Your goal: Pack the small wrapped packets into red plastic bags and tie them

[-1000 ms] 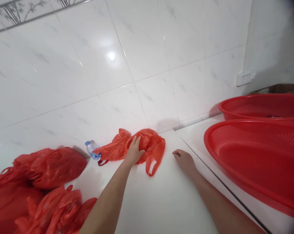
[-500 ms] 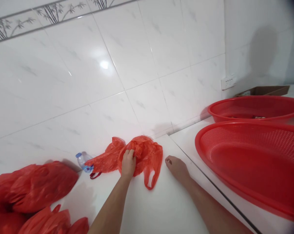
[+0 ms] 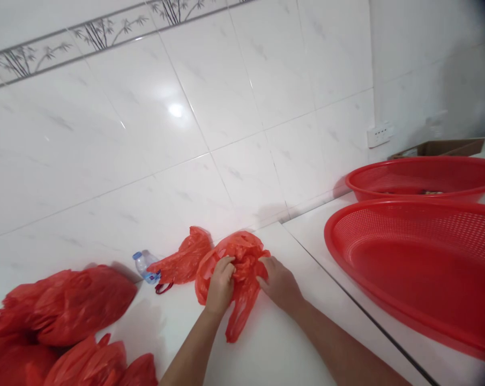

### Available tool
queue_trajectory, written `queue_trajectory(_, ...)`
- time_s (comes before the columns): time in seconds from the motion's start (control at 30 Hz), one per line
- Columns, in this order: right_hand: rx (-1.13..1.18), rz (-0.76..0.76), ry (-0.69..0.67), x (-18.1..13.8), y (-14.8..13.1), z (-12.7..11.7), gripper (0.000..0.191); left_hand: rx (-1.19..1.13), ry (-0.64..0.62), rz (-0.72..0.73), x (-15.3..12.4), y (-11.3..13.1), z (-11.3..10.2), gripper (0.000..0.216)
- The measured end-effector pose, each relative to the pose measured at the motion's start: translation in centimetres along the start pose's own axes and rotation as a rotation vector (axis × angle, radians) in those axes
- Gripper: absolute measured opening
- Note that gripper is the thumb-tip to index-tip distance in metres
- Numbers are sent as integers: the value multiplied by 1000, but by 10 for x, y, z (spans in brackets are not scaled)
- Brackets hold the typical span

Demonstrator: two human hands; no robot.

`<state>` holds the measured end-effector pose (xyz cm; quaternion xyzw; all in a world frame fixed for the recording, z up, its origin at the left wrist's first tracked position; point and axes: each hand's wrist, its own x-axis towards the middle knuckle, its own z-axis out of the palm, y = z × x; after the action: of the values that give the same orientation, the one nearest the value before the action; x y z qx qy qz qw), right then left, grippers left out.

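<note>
A crumpled red plastic bag (image 3: 246, 268) lies on the white table, one handle loop stretching toward me. My left hand (image 3: 222, 284) has its fingers closed on the bag's left part. At the bag's right edge is my right hand (image 3: 278, 281), thumb and fingers curved apart around the thin plastic. Just left of this bag lies another red plastic bag (image 3: 188, 260), flattened and wrinkled. Beside that one, a clear bottle with a blue cap (image 3: 143, 266) leans by the wall, partly covered by the plastic.
Filled red bags (image 3: 81, 305) are heaped at the lower left. On the right stands a large red perforated basket (image 3: 387, 257), with a second red basket (image 3: 419, 166) behind it. A cardboard box (image 3: 447, 147) and a wall socket (image 3: 379, 135) are farther back. A tiled wall borders the table.
My right hand has moved left from the bare tabletop to the bag's right edge. The bag is more bunched up, and its handle loop has swung left and toward me.
</note>
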<state>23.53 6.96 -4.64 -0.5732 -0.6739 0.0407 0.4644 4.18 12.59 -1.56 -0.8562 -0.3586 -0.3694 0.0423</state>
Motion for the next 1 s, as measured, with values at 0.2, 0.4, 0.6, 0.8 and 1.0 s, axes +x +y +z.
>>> queue_trajectory(0.2,-124,59,-181,-2,9,4,45,159,-258,-152,-10,-4,12,49)
queue_trajectory(0.4,-164,334,-110,6,27,-9,23,172,-199,-371,-6,-32,21,49)
queue_trajectory(0.6,259,684,276,12,40,-21,19,246,-156,-439,-8,-48,31,51)
queue_trajectory(0.8,380,790,487,17,52,-23,25,260,-155,-434,-2,-66,31,49)
queue_trajectory(1.0,441,782,526,17,55,-22,26,329,-125,-428,7,-73,12,51)
